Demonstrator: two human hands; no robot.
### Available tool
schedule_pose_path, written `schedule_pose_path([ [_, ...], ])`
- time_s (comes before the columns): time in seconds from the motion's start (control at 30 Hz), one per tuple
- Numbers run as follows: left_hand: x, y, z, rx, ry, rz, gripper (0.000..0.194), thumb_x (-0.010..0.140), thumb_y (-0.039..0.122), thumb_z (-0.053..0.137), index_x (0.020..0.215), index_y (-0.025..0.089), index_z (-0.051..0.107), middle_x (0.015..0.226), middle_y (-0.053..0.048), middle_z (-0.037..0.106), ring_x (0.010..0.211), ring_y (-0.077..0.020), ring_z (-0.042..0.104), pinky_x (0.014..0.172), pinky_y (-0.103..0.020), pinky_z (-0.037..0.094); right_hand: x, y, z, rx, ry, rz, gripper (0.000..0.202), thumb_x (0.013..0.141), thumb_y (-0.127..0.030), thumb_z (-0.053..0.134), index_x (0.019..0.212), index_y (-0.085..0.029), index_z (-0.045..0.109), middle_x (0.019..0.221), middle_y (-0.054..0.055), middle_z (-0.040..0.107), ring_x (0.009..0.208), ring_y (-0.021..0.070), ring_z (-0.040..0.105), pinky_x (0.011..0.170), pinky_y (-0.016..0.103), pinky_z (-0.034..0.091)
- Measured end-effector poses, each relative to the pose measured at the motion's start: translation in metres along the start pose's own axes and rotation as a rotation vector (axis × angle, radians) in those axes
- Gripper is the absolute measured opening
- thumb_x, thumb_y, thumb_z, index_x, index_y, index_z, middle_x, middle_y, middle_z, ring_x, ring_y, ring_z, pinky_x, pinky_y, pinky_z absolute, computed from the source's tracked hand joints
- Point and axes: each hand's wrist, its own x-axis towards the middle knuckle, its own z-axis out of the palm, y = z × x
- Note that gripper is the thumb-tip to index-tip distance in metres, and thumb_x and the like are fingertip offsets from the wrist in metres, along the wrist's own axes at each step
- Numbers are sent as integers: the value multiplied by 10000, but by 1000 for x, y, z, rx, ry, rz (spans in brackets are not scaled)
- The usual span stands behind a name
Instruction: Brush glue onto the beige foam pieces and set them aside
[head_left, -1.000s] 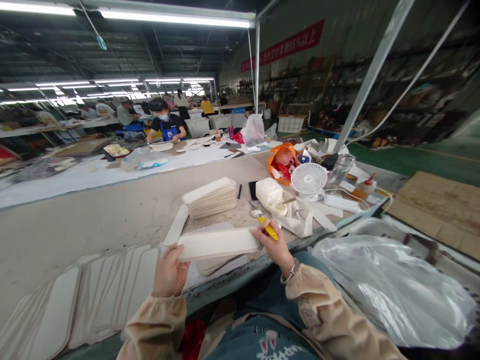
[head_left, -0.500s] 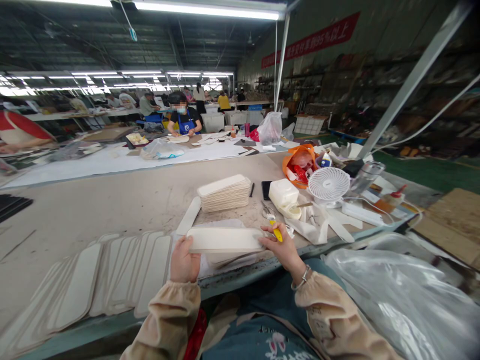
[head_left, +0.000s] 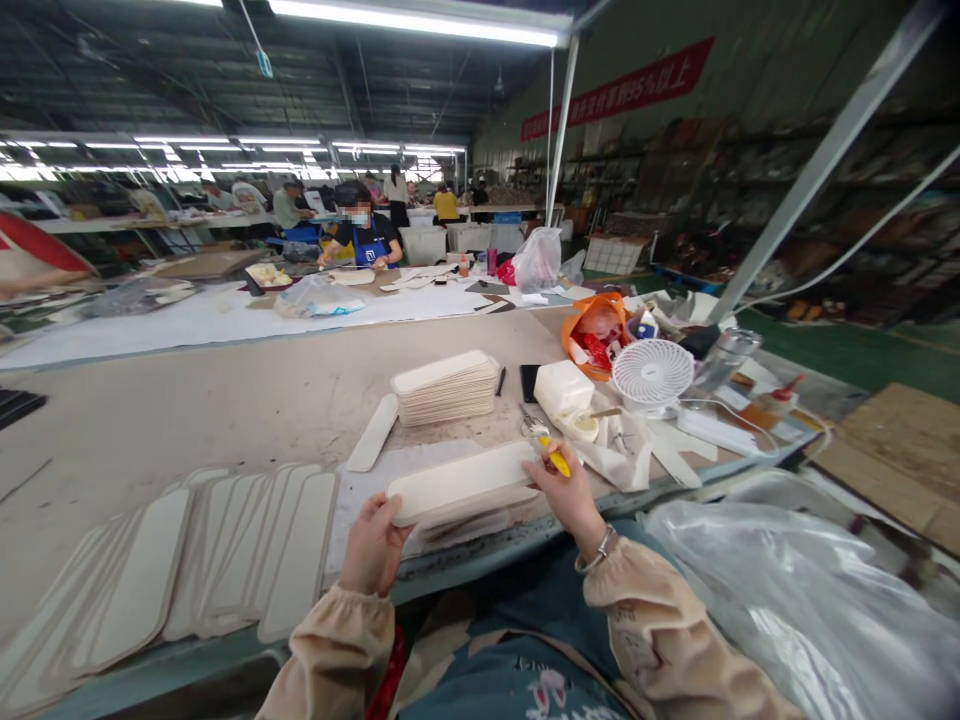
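A long cream panel (head_left: 461, 482) with rounded corners is stretched between my hands, tilted with its right end higher. My left hand (head_left: 375, 540) pinches its left end, thumb on top. At the other end, my right hand (head_left: 566, 492) grips the panel's edge and also keeps a small yellow-handled tool (head_left: 556, 457) between its fingers; the tool's tip is too small to make out. Similar panels lie beneath, partly hidden, on a white sheet (head_left: 352, 510). One loose panel (head_left: 373, 433) rests beside a neat stack of panels (head_left: 446, 388).
Overlapping panels (head_left: 139, 575) fan out along the table's left front. To the right are a white fan (head_left: 652, 372), an orange bag (head_left: 592, 330), a phone (head_left: 529, 383), scissors (head_left: 534, 424) and a glue bottle (head_left: 776, 400). A co-worker (head_left: 367, 240) sits across the table.
The held panel has tilted, its left end dropping and its right end rising slightly. My left hand has moved down and a little right. The yellow-handled tool stays in my right hand.
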Motion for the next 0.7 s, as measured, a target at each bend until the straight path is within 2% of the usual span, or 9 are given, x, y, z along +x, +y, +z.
schedule_pose_path([
  [0.3,1,-3,-5,15,-22,-21,271,604,297,695,734,207,474,787,17,661,753,-170,653,633,-292,548,7,-7,-4,-54,9,-82,417,644,-354,758,863,-243,421,723,-72,426,566,81,430,498,222,507],
  [0.47,-1,-5,-4,-163,-23,-68,314,571,221,758,733,178,493,773,20,653,712,-132,640,627,-247,538,9,-5,-8,-87,-6,-83,431,635,-375,772,860,-233,433,697,-71,432,547,77,424,489,217,505],
  [0.57,-5,-5,-2,-234,-45,-128,269,611,194,740,787,159,539,792,0,661,710,-131,642,619,-239,547,11,-1,-12,-82,2,-76,456,615,-378,791,863,-233,437,696,-72,456,554,77,450,493,205,506],
  [0.7,-7,-2,1,-309,-54,-238,225,736,244,634,932,138,598,843,-56,680,729,-166,651,595,-266,566,15,3,-18,-93,18,-51,468,594,-361,811,864,-239,448,702,-75,480,567,82,475,510,210,521],
])
